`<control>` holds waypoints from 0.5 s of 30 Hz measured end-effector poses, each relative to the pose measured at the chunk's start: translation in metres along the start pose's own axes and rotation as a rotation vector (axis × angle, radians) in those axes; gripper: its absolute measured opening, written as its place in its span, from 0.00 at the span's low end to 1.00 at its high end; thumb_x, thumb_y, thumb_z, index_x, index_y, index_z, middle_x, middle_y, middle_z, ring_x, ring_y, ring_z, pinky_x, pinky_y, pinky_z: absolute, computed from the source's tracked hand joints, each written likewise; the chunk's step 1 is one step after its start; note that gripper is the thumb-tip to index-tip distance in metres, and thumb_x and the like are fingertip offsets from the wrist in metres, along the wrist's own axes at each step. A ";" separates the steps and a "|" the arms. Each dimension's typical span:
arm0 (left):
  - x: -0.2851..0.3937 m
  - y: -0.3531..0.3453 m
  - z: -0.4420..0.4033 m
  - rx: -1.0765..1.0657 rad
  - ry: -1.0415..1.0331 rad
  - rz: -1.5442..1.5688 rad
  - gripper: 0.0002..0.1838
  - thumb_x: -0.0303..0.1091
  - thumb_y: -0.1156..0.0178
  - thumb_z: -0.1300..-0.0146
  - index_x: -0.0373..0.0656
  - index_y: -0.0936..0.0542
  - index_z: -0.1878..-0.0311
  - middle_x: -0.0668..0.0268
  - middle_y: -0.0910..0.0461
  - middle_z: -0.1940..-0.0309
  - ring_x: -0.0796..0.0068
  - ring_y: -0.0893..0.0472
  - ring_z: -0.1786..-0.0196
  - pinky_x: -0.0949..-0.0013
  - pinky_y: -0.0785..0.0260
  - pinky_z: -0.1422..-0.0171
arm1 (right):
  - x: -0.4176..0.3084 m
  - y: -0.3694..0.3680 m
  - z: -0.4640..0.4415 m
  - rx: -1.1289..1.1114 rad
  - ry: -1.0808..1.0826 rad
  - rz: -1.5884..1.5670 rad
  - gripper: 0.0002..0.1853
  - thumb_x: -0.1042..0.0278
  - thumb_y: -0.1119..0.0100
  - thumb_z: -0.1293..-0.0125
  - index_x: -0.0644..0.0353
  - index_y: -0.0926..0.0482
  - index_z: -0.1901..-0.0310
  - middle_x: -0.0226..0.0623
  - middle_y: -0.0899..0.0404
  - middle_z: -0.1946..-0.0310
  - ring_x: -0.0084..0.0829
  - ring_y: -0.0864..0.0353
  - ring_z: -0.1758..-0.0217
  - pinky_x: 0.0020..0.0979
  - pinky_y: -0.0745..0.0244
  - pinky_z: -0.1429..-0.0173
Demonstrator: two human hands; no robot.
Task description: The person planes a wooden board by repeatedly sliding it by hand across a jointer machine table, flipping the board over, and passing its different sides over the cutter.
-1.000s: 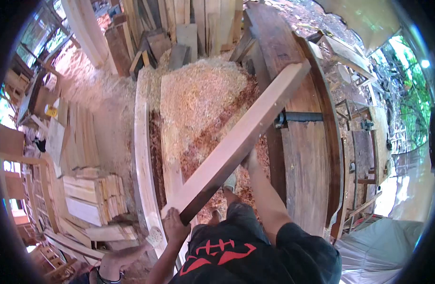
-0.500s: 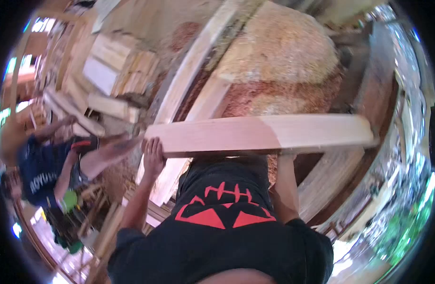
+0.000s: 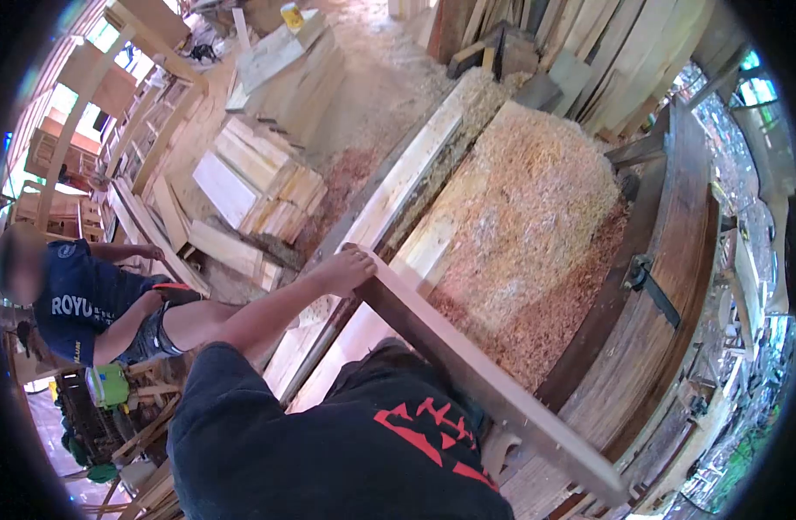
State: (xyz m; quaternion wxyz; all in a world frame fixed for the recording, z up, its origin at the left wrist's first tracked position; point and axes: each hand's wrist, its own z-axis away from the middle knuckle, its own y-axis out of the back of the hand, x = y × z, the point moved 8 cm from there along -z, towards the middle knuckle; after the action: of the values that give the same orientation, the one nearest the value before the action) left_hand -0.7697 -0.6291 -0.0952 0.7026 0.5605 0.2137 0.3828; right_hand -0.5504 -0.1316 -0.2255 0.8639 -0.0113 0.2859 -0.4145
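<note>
My left hand is closed over the near-left end of a long wooden board. The board is tilted on its edge and slants down to the lower right, in front of my dark shirt. My right hand does not show; the board and my body hide that side. Beneath and beyond the board lie long pale timbers and a big heap of wood shavings.
On the left is another person in a dark shirt. Stacked planks lie beyond. A thick dark beam with a clamp runs along the right. Boards lean at the back.
The board has swung from level across my front to a slant, its right end coming down and nearer. My left hand has moved right with it; my right forearm has gone from view.
</note>
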 end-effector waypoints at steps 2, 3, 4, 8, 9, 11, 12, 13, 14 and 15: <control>0.012 0.016 -0.031 -0.063 -0.114 -0.011 0.30 0.37 0.24 0.59 0.40 0.21 0.50 0.57 0.18 0.51 0.53 0.20 0.41 0.54 0.28 0.34 | 0.021 0.019 0.008 0.019 -0.010 -0.017 0.42 0.24 0.61 0.27 0.57 0.27 0.32 0.41 0.21 0.39 0.44 0.21 0.44 0.47 0.26 0.39; 0.019 0.015 -0.043 -0.099 -0.161 -0.028 0.28 0.36 0.25 0.58 0.41 0.21 0.51 0.57 0.18 0.53 0.53 0.19 0.43 0.53 0.27 0.37 | 0.029 0.026 0.012 0.027 -0.012 -0.021 0.42 0.24 0.61 0.27 0.58 0.28 0.32 0.42 0.21 0.39 0.44 0.21 0.44 0.47 0.26 0.39; 0.028 0.013 -0.058 -0.128 -0.215 -0.050 0.26 0.35 0.25 0.58 0.41 0.21 0.53 0.57 0.17 0.55 0.52 0.18 0.46 0.52 0.26 0.40 | 0.035 0.033 0.016 0.036 -0.009 -0.032 0.42 0.24 0.60 0.27 0.58 0.28 0.32 0.42 0.22 0.39 0.44 0.21 0.44 0.47 0.26 0.39; 0.079 0.031 -0.108 -0.251 -0.391 -0.102 0.24 0.35 0.25 0.58 0.43 0.20 0.56 0.59 0.16 0.59 0.54 0.15 0.54 0.51 0.21 0.49 | 0.057 0.064 0.027 0.069 0.013 -0.099 0.42 0.24 0.60 0.27 0.58 0.28 0.32 0.42 0.22 0.38 0.45 0.21 0.43 0.47 0.26 0.39; 0.097 0.042 -0.114 -0.239 -0.483 -0.105 0.25 0.36 0.24 0.59 0.43 0.20 0.55 0.59 0.16 0.58 0.54 0.14 0.52 0.52 0.21 0.48 | 0.061 0.073 0.031 0.078 0.020 -0.117 0.42 0.24 0.60 0.27 0.58 0.28 0.32 0.42 0.22 0.38 0.45 0.21 0.43 0.47 0.26 0.39; 0.135 0.048 -0.129 -0.350 -0.549 -0.188 0.25 0.35 0.24 0.60 0.42 0.21 0.55 0.58 0.17 0.59 0.52 0.15 0.53 0.52 0.21 0.49 | 0.075 0.097 0.044 0.094 0.033 -0.161 0.42 0.24 0.60 0.27 0.58 0.28 0.32 0.42 0.22 0.38 0.45 0.21 0.43 0.47 0.26 0.39; 0.156 0.049 -0.132 -0.410 -0.581 -0.230 0.25 0.34 0.25 0.60 0.41 0.21 0.55 0.58 0.17 0.59 0.51 0.15 0.53 0.51 0.21 0.49 | 0.083 0.111 0.053 0.107 0.044 -0.183 0.42 0.24 0.60 0.27 0.58 0.28 0.32 0.42 0.23 0.38 0.45 0.21 0.43 0.47 0.26 0.39; 0.179 0.055 -0.132 -0.373 -0.637 -0.280 0.27 0.36 0.24 0.60 0.40 0.21 0.54 0.56 0.16 0.58 0.51 0.15 0.52 0.51 0.21 0.48 | 0.090 0.127 0.062 0.116 0.055 -0.211 0.42 0.24 0.59 0.27 0.58 0.28 0.32 0.42 0.23 0.37 0.45 0.21 0.43 0.47 0.26 0.39; 0.199 0.057 -0.134 -0.279 -0.702 -0.291 0.26 0.36 0.25 0.60 0.39 0.20 0.54 0.56 0.16 0.58 0.52 0.14 0.53 0.52 0.20 0.49 | 0.099 0.143 0.072 0.126 0.070 -0.234 0.42 0.24 0.59 0.27 0.58 0.28 0.32 0.43 0.23 0.37 0.45 0.21 0.42 0.47 0.26 0.39; 0.219 0.057 -0.137 -0.184 -0.772 -0.303 0.26 0.35 0.26 0.59 0.39 0.20 0.54 0.56 0.16 0.59 0.53 0.14 0.54 0.52 0.20 0.50 | 0.109 0.161 0.083 0.140 0.087 -0.266 0.42 0.24 0.59 0.27 0.58 0.28 0.32 0.43 0.23 0.37 0.45 0.21 0.42 0.47 0.26 0.39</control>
State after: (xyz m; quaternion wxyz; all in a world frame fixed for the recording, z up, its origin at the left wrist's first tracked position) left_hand -0.7522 -0.3685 -0.0514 0.8265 0.5598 -0.0203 0.0549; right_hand -0.3405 -0.1232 -0.2504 0.7869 0.0293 0.2894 -0.5442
